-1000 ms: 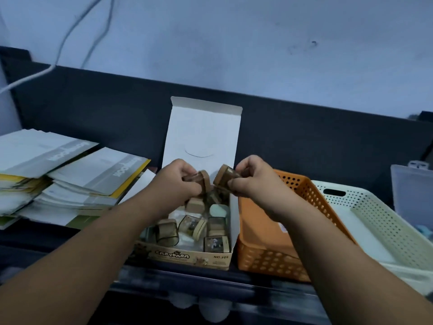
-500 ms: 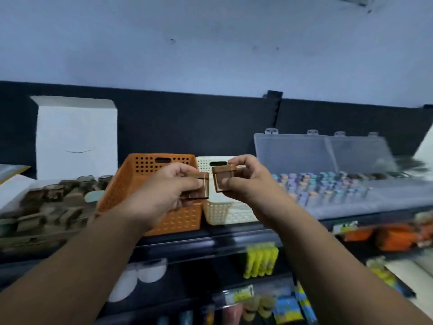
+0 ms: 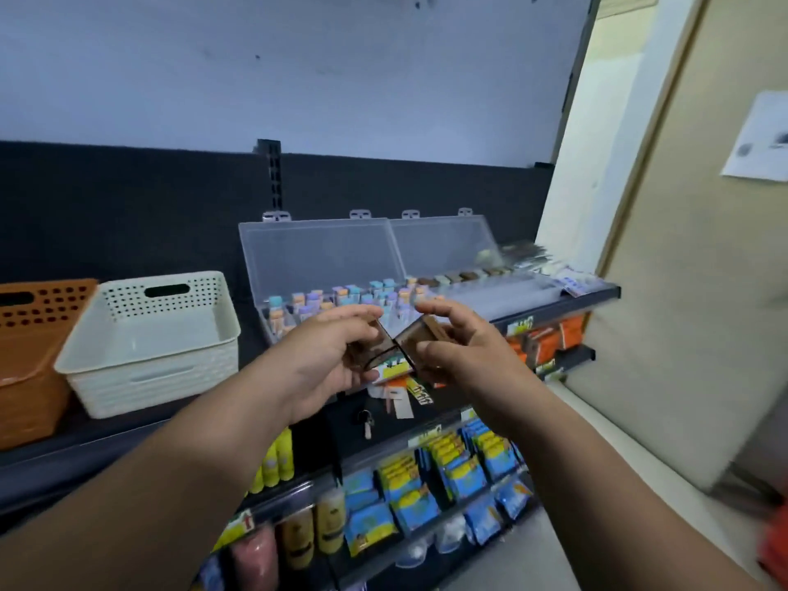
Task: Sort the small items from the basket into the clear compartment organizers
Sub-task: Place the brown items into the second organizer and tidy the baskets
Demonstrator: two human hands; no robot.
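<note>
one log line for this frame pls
left hand: holds brown item | right hand: pinches second brown item | position: before open clear organizers | state: neither item placed

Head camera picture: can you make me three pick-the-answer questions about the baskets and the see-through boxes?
1. Where is the white basket?
A. Left of the clear organizers
B. On the floor
C. In a hand

2. What colour is the far-left basket?
A. Blue
B. Orange
C. Green

3. How are the organizers' lids?
A. Shut
B. Taken off
C. Open

Answers: 1 A, it stands to their left; 2 B, its holed wall is orange; 3 C, both lids stand up behind the compartments.
</note>
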